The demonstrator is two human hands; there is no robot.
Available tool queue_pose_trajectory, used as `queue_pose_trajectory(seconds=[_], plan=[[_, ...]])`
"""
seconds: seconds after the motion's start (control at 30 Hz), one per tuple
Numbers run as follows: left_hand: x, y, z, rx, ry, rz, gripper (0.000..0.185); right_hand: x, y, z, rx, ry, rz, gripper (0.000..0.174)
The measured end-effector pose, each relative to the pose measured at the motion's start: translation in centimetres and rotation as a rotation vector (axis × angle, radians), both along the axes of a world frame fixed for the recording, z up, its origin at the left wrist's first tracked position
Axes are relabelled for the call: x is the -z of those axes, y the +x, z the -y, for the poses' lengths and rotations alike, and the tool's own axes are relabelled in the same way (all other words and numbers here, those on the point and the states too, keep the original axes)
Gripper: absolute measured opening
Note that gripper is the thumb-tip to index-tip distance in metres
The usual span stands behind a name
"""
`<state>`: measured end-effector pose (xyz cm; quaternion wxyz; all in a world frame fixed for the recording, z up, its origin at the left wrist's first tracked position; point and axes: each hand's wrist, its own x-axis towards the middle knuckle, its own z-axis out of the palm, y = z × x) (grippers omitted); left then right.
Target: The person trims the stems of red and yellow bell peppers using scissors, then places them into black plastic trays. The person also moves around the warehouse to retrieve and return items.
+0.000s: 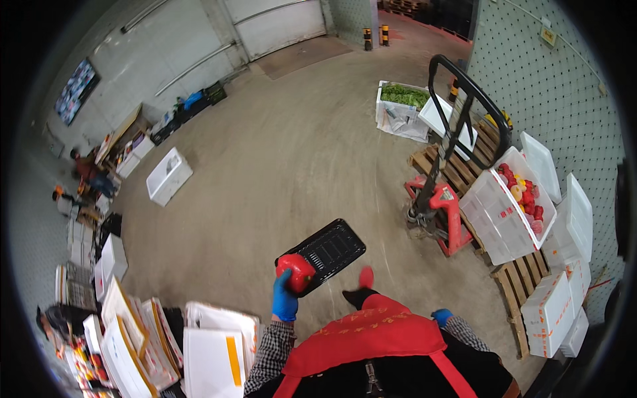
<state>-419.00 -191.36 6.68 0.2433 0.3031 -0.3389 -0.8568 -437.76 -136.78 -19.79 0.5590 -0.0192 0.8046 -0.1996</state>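
Note:
My left hand (284,299), in a blue glove, grips a red bell pepper (295,273) together with a black plastic tray (331,252). The pepper covers the tray's near left corner; the rest of its ribbed surface shows bare. Down by my right side is my right hand (441,316), also blue-gloved. Only a small part of it shows past the red apron (368,338), so whether it holds anything is hidden. A blurred red object (367,277) appears beyond the apron, beside a dark shoe (357,297); I cannot tell what it is.
At right, a red pallet jack (444,214) stands by wooden pallets (522,278) bearing a foam box (497,219) of peppers. A foam box of greens (404,117) is farther off. Foam lids (214,355) and boxes crowd the lower left. People (92,171) are at far left.

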Motion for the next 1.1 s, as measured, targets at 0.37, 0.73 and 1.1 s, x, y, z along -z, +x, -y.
queue_pose_trajectory(seconds=[0.37, 0.73, 1.1], plan=[[1.1, -31.3, 23.2, 0.020, 0.052, 0.003, 0.054, 6.4, -37.5, 34.5, -0.424, -0.164, -0.525, 0.034], [1.7, -59.6, 51.5, -0.132, -0.157, 0.140, 0.054, -10.8, -70.7, 69.1, 0.210, -0.615, -0.394, 0.037], [-0.7, -111.3, 64.9, 0.412, -0.067, 0.019, 0.050, 4.4, -79.9, 53.0, -0.248, 0.322, -0.213, 0.031]])
